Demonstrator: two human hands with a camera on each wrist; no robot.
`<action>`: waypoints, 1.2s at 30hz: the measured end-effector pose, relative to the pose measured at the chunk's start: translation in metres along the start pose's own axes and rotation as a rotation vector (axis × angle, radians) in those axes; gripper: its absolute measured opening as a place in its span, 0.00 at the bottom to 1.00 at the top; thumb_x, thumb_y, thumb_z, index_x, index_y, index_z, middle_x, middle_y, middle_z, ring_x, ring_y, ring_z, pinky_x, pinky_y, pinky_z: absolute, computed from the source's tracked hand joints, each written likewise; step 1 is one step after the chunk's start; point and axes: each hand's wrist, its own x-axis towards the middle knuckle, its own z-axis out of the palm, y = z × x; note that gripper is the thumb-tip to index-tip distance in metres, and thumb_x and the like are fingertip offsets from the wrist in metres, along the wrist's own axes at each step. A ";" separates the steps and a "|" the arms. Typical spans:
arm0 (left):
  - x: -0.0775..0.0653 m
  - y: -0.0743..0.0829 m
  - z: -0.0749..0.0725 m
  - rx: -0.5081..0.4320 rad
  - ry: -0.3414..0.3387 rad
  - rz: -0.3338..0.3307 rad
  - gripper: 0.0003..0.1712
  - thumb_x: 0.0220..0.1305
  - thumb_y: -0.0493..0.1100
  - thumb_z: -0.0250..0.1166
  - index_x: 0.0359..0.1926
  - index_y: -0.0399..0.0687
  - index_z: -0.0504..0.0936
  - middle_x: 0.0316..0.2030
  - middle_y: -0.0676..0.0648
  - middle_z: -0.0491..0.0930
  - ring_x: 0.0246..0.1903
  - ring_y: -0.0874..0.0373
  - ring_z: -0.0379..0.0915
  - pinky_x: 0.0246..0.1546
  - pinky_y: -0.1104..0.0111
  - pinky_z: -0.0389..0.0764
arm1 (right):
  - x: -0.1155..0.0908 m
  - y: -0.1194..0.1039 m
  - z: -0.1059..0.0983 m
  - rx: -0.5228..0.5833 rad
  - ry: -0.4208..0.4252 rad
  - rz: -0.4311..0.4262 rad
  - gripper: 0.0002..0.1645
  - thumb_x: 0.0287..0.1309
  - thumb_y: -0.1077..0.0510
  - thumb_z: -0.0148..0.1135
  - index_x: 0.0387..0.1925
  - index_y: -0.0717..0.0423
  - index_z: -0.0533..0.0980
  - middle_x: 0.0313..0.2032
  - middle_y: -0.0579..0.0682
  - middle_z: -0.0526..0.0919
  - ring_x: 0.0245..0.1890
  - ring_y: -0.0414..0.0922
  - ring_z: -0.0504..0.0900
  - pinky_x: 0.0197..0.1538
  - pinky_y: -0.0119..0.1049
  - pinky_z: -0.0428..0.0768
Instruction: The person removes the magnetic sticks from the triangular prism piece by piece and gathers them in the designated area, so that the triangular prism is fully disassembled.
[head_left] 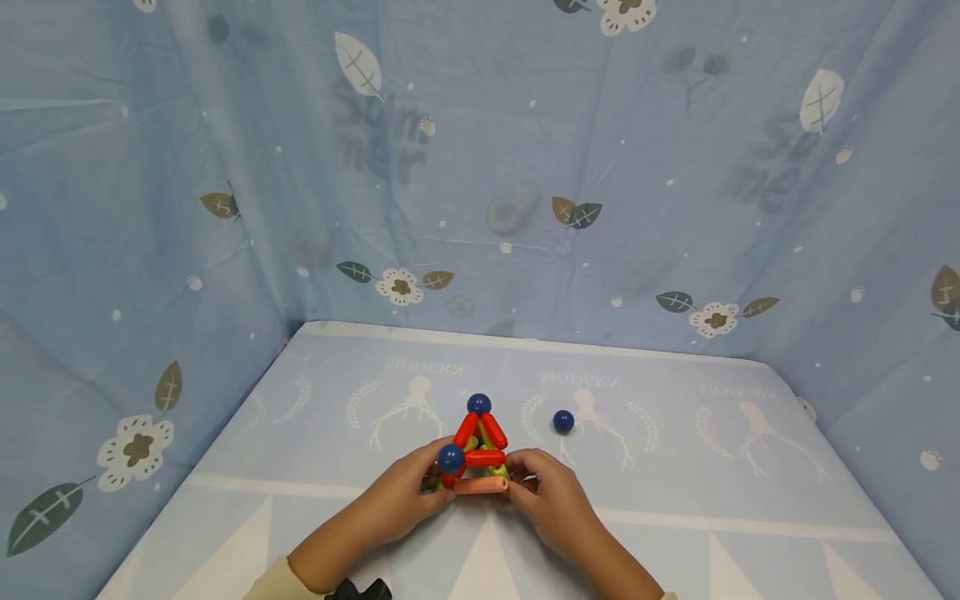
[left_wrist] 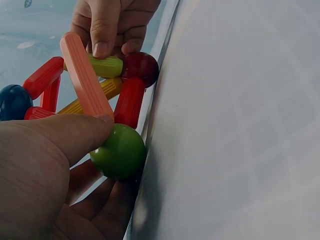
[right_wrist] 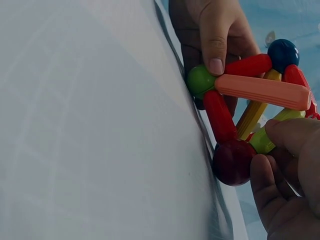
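Observation:
A framework of magnetic rods and balls stands on the table between both hands. Blue balls sit at its top (head_left: 479, 404) and near left corner (head_left: 451, 458), joined by red rods (head_left: 484, 458). My left hand (head_left: 408, 492) holds the green ball (left_wrist: 119, 152), thumb at the end of an orange rod (left_wrist: 86, 75) that meets it. The orange rod's other end points right and appears unattached. With thumb and fingers my right hand (head_left: 551, 496) pinches a yellow-green rod (right_wrist: 262, 141) beside a dark red ball (right_wrist: 234, 162). A yellow rod (right_wrist: 251, 120) shows behind.
A loose blue ball (head_left: 563, 422) lies on the patterned table cover (head_left: 660, 467), right of the framework. Flowered blue cloth (head_left: 480, 167) hangs behind the table and at its sides. A black object (head_left: 362, 590) shows by the left sleeve.

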 end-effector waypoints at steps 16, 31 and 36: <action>0.002 -0.002 0.001 0.001 0.004 0.006 0.43 0.66 0.40 0.74 0.77 0.63 0.66 0.65 0.52 0.78 0.60 0.56 0.80 0.59 0.58 0.84 | 0.000 0.005 -0.001 0.038 -0.001 -0.010 0.13 0.66 0.58 0.71 0.49 0.40 0.82 0.45 0.36 0.85 0.49 0.39 0.84 0.50 0.31 0.86; 0.000 -0.002 0.000 -0.001 0.001 -0.002 0.42 0.66 0.41 0.74 0.77 0.60 0.67 0.67 0.51 0.78 0.62 0.55 0.79 0.61 0.56 0.83 | 0.002 0.009 -0.005 0.119 0.026 0.028 0.12 0.64 0.61 0.73 0.45 0.42 0.84 0.47 0.42 0.84 0.51 0.43 0.85 0.51 0.29 0.86; 0.000 -0.001 0.000 0.003 0.000 -0.006 0.43 0.65 0.40 0.75 0.77 0.62 0.67 0.68 0.50 0.77 0.62 0.54 0.79 0.60 0.55 0.83 | 0.003 0.012 -0.012 0.055 0.058 0.046 0.15 0.62 0.63 0.73 0.44 0.37 0.85 0.47 0.39 0.83 0.51 0.41 0.84 0.52 0.29 0.86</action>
